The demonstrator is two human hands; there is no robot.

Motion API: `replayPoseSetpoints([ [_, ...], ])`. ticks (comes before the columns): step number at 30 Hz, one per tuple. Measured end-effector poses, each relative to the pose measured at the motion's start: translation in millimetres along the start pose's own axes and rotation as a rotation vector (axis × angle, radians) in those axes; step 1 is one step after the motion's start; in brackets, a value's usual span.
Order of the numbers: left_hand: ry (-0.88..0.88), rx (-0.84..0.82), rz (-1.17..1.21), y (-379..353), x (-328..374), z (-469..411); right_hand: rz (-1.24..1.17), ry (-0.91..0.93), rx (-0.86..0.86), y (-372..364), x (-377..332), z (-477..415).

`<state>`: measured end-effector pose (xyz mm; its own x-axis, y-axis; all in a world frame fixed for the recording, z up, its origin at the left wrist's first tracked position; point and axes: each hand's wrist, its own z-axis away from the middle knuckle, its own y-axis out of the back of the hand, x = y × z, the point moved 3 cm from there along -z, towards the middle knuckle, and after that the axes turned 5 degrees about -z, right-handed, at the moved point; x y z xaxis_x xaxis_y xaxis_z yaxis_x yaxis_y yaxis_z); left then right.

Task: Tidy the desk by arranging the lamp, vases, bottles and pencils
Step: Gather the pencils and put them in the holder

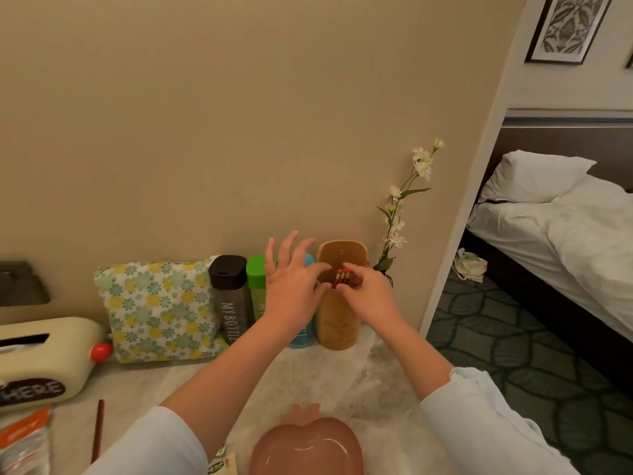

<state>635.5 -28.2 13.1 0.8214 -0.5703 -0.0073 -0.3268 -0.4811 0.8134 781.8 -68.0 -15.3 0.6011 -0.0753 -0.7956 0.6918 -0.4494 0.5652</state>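
Observation:
A tan cork-like holder [337,323] stands against the wall, with red pencils [342,278] poking out of its top. My right hand [368,296] pinches the pencils at the holder's mouth. My left hand [291,286] hovers beside it with fingers spread, the thumb near the pencils. Behind my left hand stand a black-capped bottle [228,296], a green bottle [256,286] and a blue bottle [301,337], partly hidden. A small dark vase [386,273] with a white-flowered stem [407,197] sits right of the holder. One loose pencil [98,430] lies at the front left.
A floral pouch [157,310] leans on the wall left of the bottles. A cream tissue box [44,358] sits at the far left, and a pink apple-shaped dish [308,447] at the front. The desk ends at the right; a bed [565,234] lies beyond.

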Motion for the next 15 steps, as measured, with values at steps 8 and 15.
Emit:
replayPoseSetpoints([
  [8,0.128,0.091,0.237,26.0,-29.1,47.0,-0.175,0.155,0.209,-5.6,-44.9,48.5],
  [15,0.327,0.068,0.396,43.3,-87.6,116.1,-0.287,0.281,0.031,-76.8,-89.7,86.2],
])
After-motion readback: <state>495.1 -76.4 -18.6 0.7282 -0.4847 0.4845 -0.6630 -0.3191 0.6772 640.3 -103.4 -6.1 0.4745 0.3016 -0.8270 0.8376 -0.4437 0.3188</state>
